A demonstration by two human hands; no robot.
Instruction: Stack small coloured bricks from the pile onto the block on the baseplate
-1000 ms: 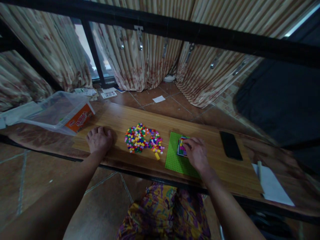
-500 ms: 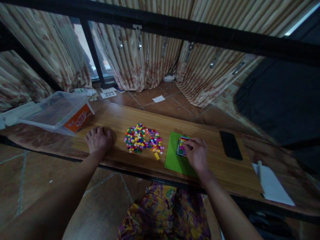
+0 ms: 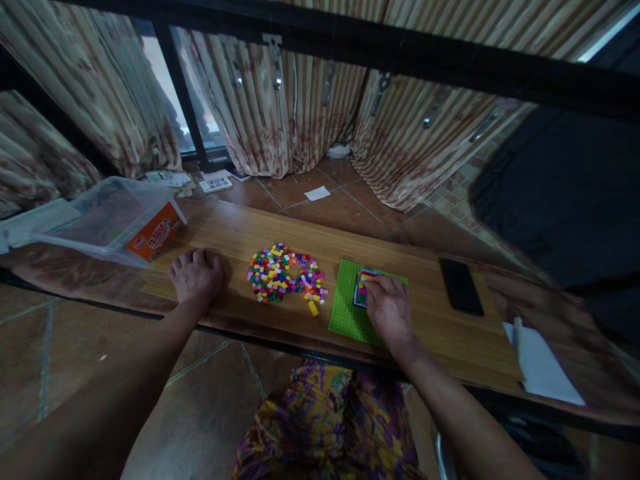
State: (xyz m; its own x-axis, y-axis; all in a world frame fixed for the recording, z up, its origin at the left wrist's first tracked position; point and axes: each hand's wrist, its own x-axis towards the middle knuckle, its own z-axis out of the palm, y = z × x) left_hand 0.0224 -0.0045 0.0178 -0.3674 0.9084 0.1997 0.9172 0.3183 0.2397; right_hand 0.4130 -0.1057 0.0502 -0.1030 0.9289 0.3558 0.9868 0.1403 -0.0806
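A green baseplate (image 3: 346, 307) lies on the wooden table (image 3: 440, 333), with a small multicoloured block of bricks (image 3: 360, 285) built on its far part. My right hand (image 3: 389, 311) rests over that block, fingers curled down and pressing on it. A heap of small coloured bricks (image 3: 283, 273) sits left of the plate, one yellow brick (image 3: 313, 309) lying loose at its near edge. My left hand (image 3: 197, 276) lies palm down on the table left of the heap, its fingers curled under and holding nothing.
A clear plastic tub (image 3: 109, 222) with an orange label stands at the table's far left. A black phone (image 3: 460, 286) lies right of the plate, white paper (image 3: 541, 364) further right. Curtains (image 3: 280, 100) and tiled floor lie beyond.
My right hand has shifted slightly left and down over the brick block. The view has tilted a little; my left hand has stayed in place.
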